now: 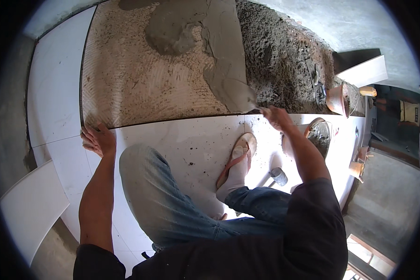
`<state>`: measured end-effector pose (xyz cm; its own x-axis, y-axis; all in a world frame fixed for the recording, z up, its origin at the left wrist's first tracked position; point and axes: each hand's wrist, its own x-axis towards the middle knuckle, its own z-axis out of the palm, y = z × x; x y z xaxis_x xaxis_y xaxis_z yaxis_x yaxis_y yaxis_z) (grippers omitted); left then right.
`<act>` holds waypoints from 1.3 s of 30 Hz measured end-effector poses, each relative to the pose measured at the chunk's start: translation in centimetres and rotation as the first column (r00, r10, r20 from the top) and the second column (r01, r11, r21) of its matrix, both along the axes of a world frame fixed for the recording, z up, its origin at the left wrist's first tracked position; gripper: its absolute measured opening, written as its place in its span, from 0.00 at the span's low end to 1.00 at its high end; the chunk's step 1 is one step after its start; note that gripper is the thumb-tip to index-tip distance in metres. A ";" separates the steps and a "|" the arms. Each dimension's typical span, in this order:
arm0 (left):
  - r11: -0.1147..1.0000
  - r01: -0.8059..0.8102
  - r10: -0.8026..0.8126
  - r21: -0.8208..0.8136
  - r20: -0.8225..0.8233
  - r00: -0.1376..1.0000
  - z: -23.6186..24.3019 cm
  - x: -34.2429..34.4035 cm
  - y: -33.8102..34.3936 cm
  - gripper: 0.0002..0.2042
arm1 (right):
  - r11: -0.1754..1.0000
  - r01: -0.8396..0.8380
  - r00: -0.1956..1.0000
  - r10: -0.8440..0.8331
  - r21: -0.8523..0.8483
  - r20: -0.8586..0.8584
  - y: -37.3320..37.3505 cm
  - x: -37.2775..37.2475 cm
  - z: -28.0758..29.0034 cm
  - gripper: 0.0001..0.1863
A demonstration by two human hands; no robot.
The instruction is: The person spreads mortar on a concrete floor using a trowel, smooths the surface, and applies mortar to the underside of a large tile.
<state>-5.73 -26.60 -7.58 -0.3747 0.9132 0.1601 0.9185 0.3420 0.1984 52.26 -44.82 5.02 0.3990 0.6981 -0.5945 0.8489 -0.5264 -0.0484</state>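
Observation:
My right hand [277,119] grips a trowel [238,93], its blade flat in wet grey mortar [221,37] along the right side of a beige, combed-textured bed [140,84]. My left hand [97,139] rests at the lower left corner of that bed, fingers spread over the edge of the white floor tiles [191,135]. Beside my sandalled foot [238,163] lies a mallet with a dark cylindrical head [278,176]. A bucket of mortar [318,137] stands behind my right forearm, partly hidden by it.
Dark rough mortar [280,60] fills the strip right of the bed. Beyond it are a smaller bucket [336,98] and a white tile [361,72] leaning by the wall. A curved-looking loose tile [32,214] lies at lower left. A grey wall [11,102] borders the left.

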 end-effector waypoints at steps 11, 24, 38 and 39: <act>1.000 -0.025 0.025 0.012 -0.031 0.999 0.0 0.3 0.2 0.30 | 0.998 0.051 0.995 -0.054 0.032 0.084 2.7 -0.2 0.8 0.36; 0.984 0.131 -0.146 0.119 0.132 0.980 1.3 -2.7 -1.9 0.28 | 0.859 0.502 0.784 -0.404 0.099 -0.470 7.5 -20.5 -0.1 0.32; 0.994 0.027 -0.022 -0.103 0.043 0.999 2.6 -2.2 -2.2 0.32 | 0.956 0.078 0.928 -0.173 -0.282 -0.329 18.7 -13.9 4.7 0.37; 0.994 0.024 -0.019 -0.108 0.048 0.999 2.4 -2.4 -2.3 0.32 | 0.959 0.020 0.935 -0.118 -0.283 -0.335 17.8 -13.7 5.0 0.36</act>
<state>-8.09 -28.94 -5.20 -0.3596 0.9321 0.0426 0.9164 0.3442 0.2041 38.57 -26.99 10.01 0.1761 0.4691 -0.8654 0.7659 -0.6176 -0.1790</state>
